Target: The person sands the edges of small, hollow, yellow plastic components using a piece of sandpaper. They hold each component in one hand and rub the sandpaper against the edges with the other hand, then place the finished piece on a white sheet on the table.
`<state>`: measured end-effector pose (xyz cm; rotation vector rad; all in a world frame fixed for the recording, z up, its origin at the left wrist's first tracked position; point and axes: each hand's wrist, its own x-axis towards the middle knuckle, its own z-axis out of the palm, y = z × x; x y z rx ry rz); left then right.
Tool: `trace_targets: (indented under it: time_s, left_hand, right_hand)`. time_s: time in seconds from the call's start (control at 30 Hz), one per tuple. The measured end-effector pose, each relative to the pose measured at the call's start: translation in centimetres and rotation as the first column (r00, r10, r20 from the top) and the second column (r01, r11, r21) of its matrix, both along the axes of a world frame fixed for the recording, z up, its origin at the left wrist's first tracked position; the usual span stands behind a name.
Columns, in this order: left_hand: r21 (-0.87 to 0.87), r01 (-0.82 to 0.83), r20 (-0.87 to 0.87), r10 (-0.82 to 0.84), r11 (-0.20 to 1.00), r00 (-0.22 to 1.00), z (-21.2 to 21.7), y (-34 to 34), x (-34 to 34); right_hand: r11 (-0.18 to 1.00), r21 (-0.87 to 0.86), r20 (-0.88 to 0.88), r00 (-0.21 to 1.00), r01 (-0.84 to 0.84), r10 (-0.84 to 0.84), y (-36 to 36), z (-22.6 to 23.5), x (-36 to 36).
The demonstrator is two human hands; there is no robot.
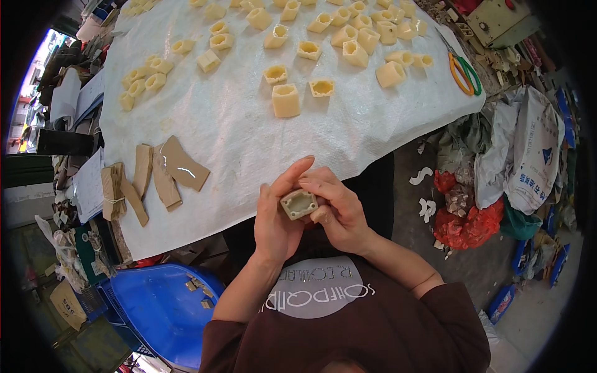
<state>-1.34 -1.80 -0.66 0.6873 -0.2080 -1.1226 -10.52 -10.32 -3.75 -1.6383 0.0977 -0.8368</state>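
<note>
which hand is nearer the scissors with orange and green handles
Right. The right hand is down and left of the scissors in the picture; the left hand is farther left, so farther away.

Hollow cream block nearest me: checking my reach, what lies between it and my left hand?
In the head view, only bare white sheet lies between that hollow cream block and your left hand.

Fingers (pixel 331 190) hide underside of grey block (pixel 298 204) | top edge cuts farthest pale pieces (pixel 252 4) | scraps (pixel 200 287) in blue tub (pixel 158 317): too small to identify
</note>
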Motion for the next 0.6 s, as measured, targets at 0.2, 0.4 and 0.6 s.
trace_targets:
  time_s: [0.2,0.4,0.6]
  left_hand:
    - [0.188,-0.117,0.164,0.086,0.975,0.983,-0.4,-0.4,-1.0]
    - [0.208,-0.141,0.145,0.112,0.968,0.983,-0.4,-0.2,-1.3]
    - [0.176,-0.101,0.175,0.070,0.979,0.982,-0.6,-0.2,-0.5]
  right_hand:
    - [0.981,-0.129,-0.002,0.989,0.143,-0.145,1.0,-0.1,0.4]
    - [0.957,-0.259,-0.013,0.990,0.132,-0.140,0.6,0.3,0.3]
    - [0.999,-0.046,0.055,0.998,-0.004,0.006,0.5,-0.1,0.4]
